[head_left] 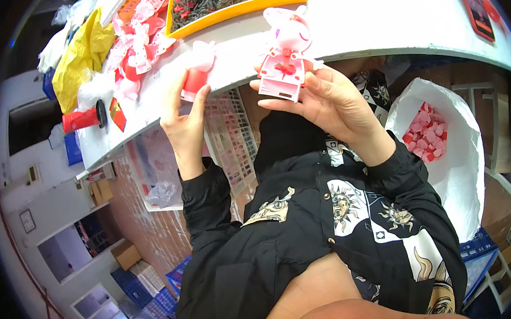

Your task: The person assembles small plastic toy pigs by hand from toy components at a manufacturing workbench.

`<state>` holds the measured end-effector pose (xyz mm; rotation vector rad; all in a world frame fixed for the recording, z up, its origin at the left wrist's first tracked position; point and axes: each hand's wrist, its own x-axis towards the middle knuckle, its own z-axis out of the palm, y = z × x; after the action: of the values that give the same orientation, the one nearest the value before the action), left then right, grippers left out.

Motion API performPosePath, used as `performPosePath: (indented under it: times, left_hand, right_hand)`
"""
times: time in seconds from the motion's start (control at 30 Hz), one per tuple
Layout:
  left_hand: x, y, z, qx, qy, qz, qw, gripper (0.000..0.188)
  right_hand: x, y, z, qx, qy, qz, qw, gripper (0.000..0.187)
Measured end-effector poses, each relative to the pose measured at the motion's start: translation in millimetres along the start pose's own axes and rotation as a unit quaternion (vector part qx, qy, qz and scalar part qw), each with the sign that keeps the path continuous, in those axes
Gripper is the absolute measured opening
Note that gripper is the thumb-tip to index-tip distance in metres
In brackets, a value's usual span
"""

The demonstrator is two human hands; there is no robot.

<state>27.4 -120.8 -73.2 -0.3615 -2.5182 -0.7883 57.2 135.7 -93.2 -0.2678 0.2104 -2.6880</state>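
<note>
Two toys are being gripped: the pink figure (286, 53) by the right hand (322, 98), the red-bodied figure (197, 71) by the left hand (183, 120); either could be dropped off the bench (376, 20) edge.

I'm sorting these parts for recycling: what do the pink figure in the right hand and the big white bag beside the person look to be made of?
The pink figure looks like moulded hard plastic: smooth, slightly glossy, with crisp edges and a red bow. The white bag seems to be thin plastic film, since it crumples and sags softly around the pink and red pieces inside. Neither can be confirmed by look alone.
</note>
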Motion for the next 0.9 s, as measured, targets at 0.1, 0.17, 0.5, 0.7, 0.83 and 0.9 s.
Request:
performPosePath:
  times: [0.1,0.17,0.5,0.7,0.83,0.9]
  left_hand:
    - [-4.4,28.4,2.9,-0.335,0.027,-0.124,0.934,0.054]
    - [-5.7,65.9,4.9,-0.536,0.033,-0.103,0.837,0.063]
    - [-11.8,82.8,25.3,-0.65,0.009,-0.141,0.747,0.065]
    - [-14.5,77.6,25.7,-0.652,0.019,-0.177,0.737,0.059]
    - [-13.2,82.4,25.9,-0.645,0.008,-0.17,0.745,0.058]
    - [-13.8,84.9,27.0,-0.643,0.013,-0.168,0.747,0.058]
  right_hand:
    - [2.4,3.8,-2.2,-0.02,0.0,-0.008,1.0,0.049]
    - [2.6,8.7,-0.5,-0.057,0.006,-0.028,0.998,0.05]
    - [7.9,25.8,20.1,-0.245,0.03,-0.187,0.951,0.057]
    - [8.9,27.5,13.2,-0.312,0.021,-0.222,0.923,0.058]
    - [9.1,28.1,13.2,-0.335,0.022,-0.234,0.912,0.058]
    - [9.2,28.1,12.6,-0.34,0.024,-0.231,0.911,0.059]
